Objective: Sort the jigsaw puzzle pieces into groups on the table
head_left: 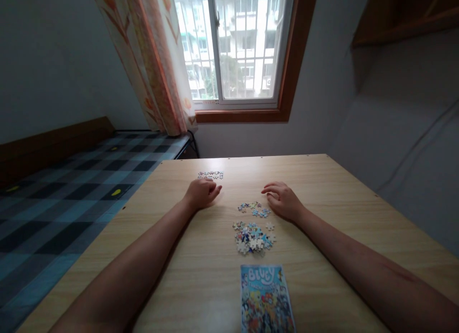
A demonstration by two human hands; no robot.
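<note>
Both my forearms lie on a light wooden table (340,180). My left hand (201,193) rests on the tabletop, fingers loosely curled, nothing visible in it, just in front of a small row of joined puzzle pieces (211,175). My right hand (283,200) rests palm down with fingers loosely bent, beside a small cluster of puzzle pieces (254,209). A larger heap of loose pieces (253,238) lies between my arms. Below it sits a colourful "Bluey" picture card (266,299).
A bed with a blue and black checked cover (64,199) runs along the table's left side. A barred window (238,46) with a patterned curtain (154,60) is behind the table. A grey wall is close on the right.
</note>
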